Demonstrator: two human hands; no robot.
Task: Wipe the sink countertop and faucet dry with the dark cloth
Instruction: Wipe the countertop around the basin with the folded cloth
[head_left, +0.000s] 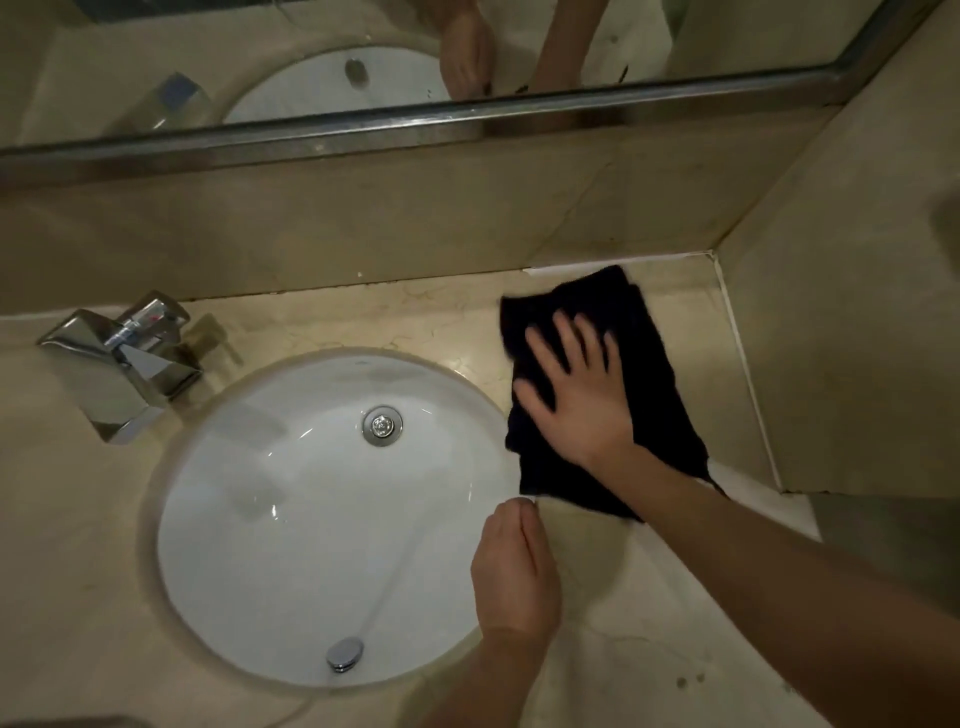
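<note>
The dark cloth (644, 374) lies spread on the beige stone countertop (395, 317), right of the round white sink (249, 561). My right hand (576, 395) rests flat on the cloth, palm down with fingers spread, not gripping it. My left hand (514, 566) hovers at the sink's right rim with its fingers curled together. Its fingertips sit at the cloth's near left corner, and I cannot tell whether they pinch it. The chrome faucet (122, 364) stands at the far left, away from both hands.
A low stone backsplash and a metal-framed mirror (467, 111) run along the back. A side wall (841, 338) closes the counter just right of the cloth. The drain (382, 426) and overflow cap (344, 653) sit in the basin.
</note>
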